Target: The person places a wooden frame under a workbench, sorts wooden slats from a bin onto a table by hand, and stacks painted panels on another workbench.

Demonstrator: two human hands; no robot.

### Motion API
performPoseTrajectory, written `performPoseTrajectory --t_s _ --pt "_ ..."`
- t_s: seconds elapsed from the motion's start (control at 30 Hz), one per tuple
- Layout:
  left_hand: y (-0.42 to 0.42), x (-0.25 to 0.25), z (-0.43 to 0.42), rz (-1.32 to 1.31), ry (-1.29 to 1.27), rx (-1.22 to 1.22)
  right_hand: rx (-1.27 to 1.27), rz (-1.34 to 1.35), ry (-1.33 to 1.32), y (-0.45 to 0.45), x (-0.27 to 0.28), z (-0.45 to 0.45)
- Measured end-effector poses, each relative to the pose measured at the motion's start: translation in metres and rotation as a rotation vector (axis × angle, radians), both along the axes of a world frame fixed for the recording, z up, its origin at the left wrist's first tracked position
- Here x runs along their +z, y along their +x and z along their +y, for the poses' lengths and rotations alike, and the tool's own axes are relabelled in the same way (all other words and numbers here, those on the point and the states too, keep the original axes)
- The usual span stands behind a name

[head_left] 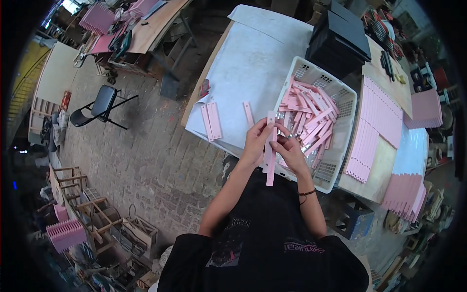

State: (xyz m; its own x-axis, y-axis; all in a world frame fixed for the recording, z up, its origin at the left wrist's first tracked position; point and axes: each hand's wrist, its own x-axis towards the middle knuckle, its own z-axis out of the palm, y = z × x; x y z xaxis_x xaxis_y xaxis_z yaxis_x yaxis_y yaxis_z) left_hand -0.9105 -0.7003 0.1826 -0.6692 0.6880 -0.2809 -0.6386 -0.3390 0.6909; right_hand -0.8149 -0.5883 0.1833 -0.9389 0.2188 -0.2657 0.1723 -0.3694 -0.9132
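Note:
Two long pink strips (269,165) with small holes are held together, slightly offset lengthwise, in front of my body. My left hand (256,141) is closed round them on the left side. From the right, my right hand (291,150) pinches the same strips, its fingers partly curled. Just beyond my right hand, a white plastic crate (346,131) holds a loose heap of pink strips (311,107). On the white-covered table, a pair of pink strips (211,120) lies side by side, and a single pink strip (248,114) lies nearer the crate.
A red tool (205,88) lies at the white table's (258,44) left edge. Black boxes (340,39) stand behind the crate. Rows of pink panels (374,117) cover boards at the right. A black folding chair (104,103) stands on the floor at the left.

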Motion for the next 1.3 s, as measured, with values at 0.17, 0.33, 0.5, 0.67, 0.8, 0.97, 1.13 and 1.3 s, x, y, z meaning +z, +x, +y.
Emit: performPoseTrajectory --t_s 0.17,0.33,0.5,0.67,0.8,0.97,1.13,1.3 --pt "-0.030 -0.054 -0.021 -0.171 -0.074 0.457 -0.055 -0.092 0.206 0.000 -0.013 0.013" --pt "-0.086 -0.176 -0.030 -0.133 -0.439 0.403 -0.281 -0.093 0.190 0.007 -0.017 0.024" --pt "-0.107 -0.234 0.005 0.237 -0.946 0.438 -0.353 -0.086 0.194 0.016 -0.011 0.024" --pt "-0.119 -0.245 0.017 0.492 -1.177 0.395 -0.368 -0.147 0.229 0.030 -0.012 0.024" --pt "-0.112 -0.235 0.016 0.712 -1.269 0.395 -0.392 -0.181 0.214 0.030 -0.020 0.029" --pt "-0.062 -0.127 -0.006 0.498 -0.660 0.330 -0.420 -0.164 0.109 0.007 0.001 0.032" --pt "0.001 -0.034 -0.025 0.336 -0.325 -0.089 -0.410 -0.129 0.121 -0.022 0.000 0.030" --pt "0.014 -0.019 -0.021 0.217 -0.209 -0.059 -0.328 -0.105 0.148 -0.038 -0.002 0.023"
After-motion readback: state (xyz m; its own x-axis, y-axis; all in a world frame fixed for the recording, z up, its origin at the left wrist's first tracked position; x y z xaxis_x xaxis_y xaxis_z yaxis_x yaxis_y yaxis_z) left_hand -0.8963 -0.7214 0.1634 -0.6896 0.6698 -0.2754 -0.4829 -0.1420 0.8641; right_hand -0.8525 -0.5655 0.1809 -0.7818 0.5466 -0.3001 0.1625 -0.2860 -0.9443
